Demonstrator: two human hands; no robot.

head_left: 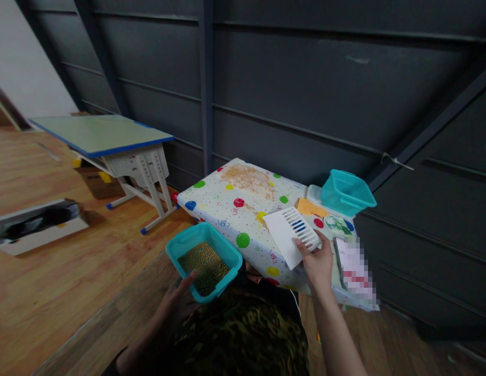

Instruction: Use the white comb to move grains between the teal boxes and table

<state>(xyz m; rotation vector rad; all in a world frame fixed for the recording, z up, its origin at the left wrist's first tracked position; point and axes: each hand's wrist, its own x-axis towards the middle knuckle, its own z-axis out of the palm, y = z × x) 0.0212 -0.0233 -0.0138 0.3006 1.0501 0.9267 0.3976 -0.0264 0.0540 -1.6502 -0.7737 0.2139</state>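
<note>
My left hand (pixel 180 300) grips the near left side of a teal plastic bin (pixel 230 249), thumb over its rim and the other fingers mostly hidden. Tan bean-like grains (pixel 205 261) cover the bin's bottom; it sits below the table's front edge. On the table, my right hand (pixel 319 258) is closed on a white slotted plastic piece (pixel 301 228). A flat white sheet (pixel 284 240) lies against that piece's left side; I cannot tell whether they are joined. More grains (pixel 246 180) are spread over the far left of the tabletop, with a few near the sheet.
The small table's cloth (pixel 223 209) has coloured balloon prints. At its right stand a second teal bin (pixel 348 190), an orange cloth-like item (pixel 311 208), a clear packet (pixel 338 225) and a phone-like object (pixel 354 269). A dark wall (pixel 285 94) rises behind; a desk (pixel 109 133) stands left.
</note>
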